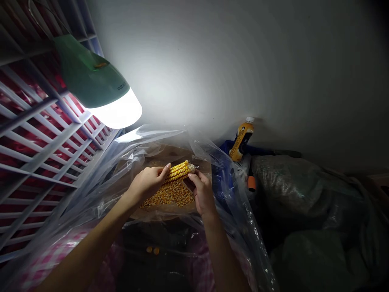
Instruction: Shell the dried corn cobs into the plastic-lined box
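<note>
A yellow corn cob [177, 172] is held up between my two hands, its pale stripped end pointing right. My left hand [148, 181] is closed around the cob's left end, with the thumb lying along the top. At the other end, my right hand [201, 190] pinches the cob near its bare tip. Below lies a heap of loose corn kernels [167, 196] in a brown cardboard box [202, 160]. Clear plastic sheeting [100, 209] spreads around the box and over my lap.
A lit green lamp [91, 77] hangs at upper left against a pale plastic crate rack [45, 136]. Right of the box are a yellow drink bottle [242, 140], an orange-ended object [251, 183] and dark bulky sacks [298, 194]. A white wall [243, 61] rises behind.
</note>
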Action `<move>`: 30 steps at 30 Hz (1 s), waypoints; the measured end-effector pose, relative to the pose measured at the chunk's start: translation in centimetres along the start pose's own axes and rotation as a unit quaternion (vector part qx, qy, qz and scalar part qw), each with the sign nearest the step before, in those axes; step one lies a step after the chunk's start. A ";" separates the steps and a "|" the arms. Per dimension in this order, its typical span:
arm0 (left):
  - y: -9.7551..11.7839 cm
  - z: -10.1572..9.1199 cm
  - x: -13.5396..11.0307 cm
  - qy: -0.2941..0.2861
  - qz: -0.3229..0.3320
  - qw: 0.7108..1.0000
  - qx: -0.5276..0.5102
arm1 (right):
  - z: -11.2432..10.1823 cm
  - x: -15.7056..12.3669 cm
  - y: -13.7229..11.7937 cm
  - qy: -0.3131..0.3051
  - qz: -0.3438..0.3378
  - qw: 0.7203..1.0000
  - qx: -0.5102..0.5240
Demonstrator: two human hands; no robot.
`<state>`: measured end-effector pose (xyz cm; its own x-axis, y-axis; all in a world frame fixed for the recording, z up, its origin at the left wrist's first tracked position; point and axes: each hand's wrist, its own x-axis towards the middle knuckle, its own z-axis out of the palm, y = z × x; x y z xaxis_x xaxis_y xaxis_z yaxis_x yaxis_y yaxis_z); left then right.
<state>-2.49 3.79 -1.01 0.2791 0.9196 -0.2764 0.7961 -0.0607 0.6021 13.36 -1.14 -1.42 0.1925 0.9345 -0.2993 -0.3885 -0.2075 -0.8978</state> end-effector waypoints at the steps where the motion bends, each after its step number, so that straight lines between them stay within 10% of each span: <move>1: 0.0 0.1 0.0 0.002 0.003 1.000 0.001 | 0.0 0.0 0.1 0.009 -0.003 1.000 -0.012; 30: 0.0 0.2 0.2 0.006 -0.021 0.999 -0.046 | 0.5 0.0 1.0 0.026 -0.035 0.999 -0.002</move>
<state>-2.29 3.91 -1.20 0.2393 0.9253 -0.2941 0.7540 0.0138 0.6568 12.52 -1.25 -2.20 0.2652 0.9308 -0.2516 -0.3691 -0.1430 -0.9183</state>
